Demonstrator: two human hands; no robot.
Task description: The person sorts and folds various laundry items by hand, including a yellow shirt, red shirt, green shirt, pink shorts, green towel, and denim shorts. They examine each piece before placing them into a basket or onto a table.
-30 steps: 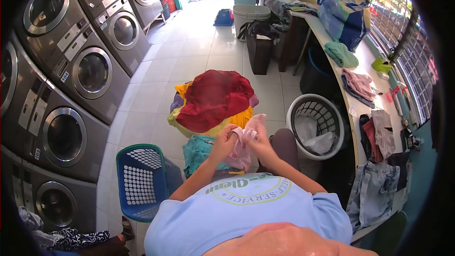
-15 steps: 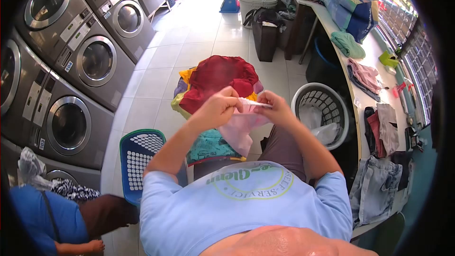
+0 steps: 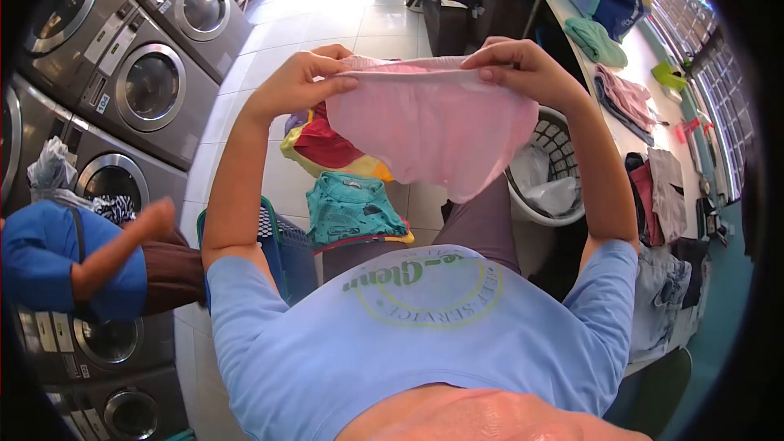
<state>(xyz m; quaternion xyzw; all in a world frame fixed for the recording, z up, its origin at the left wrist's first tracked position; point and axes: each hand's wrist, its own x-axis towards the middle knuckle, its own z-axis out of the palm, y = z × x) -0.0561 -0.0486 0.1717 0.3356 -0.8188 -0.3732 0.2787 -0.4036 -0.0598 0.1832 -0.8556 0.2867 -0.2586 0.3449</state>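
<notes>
Pale pink underpants [image 3: 433,122] hang stretched out between my two hands, in front of my chest. At the left end of the elastic waistband, my left hand [image 3: 304,82] pinches the cloth between thumb and fingers. My right hand [image 3: 523,72] grips the waistband's right end in the same way. Partly hidden behind them is a heap of red, yellow and purple clothes [image 3: 331,143]. Closer to my lap lies a folded teal printed garment [image 3: 351,206], on top of other folded cloth.
A blue plastic basket [image 3: 292,257] stands by my left side. To my right is a grey laundry basket [image 3: 523,208] holding clear plastic bags. Folded clothes lie along the right-hand table [image 3: 611,165]. Washing machines [image 3: 151,86] line the left, where another person [image 3: 106,253] is close by.
My hands have moved apart and upward, spreading the bunched pink underpants wide. My view has tilted lower. The other person has moved forward and raised an arm.
</notes>
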